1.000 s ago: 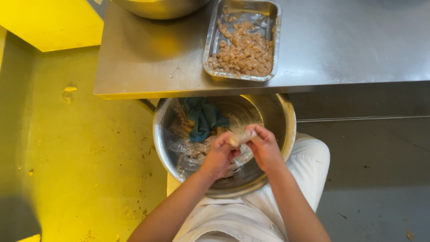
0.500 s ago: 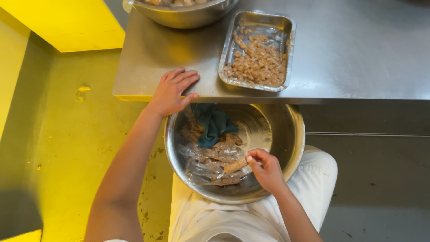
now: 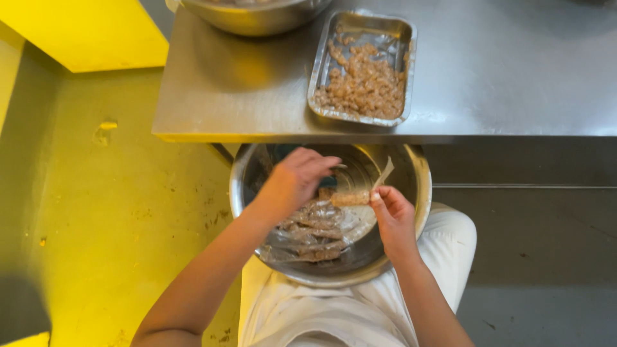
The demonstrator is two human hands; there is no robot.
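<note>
Head view, looking straight down: a person in white clothing sat with a large steel bowl (image 3: 411, 193) on the lap, tucked partly under a steel surface (image 3: 514, 71). The right hand (image 3: 393, 218) pinched a small tan roll (image 3: 350, 198) at one end, fingers closed on it, over the bowl's middle. The left hand (image 3: 292, 183) hovered beside the roll, its fingers curled loosely and holding nothing. Plastic-wrapped pieces (image 3: 308, 238) lay in the bowl. A foil tray (image 3: 319, 64) of brown pieces sat on the surface. Peeling the wrap likely went best with a steady pinch and a slow pull.
</note>
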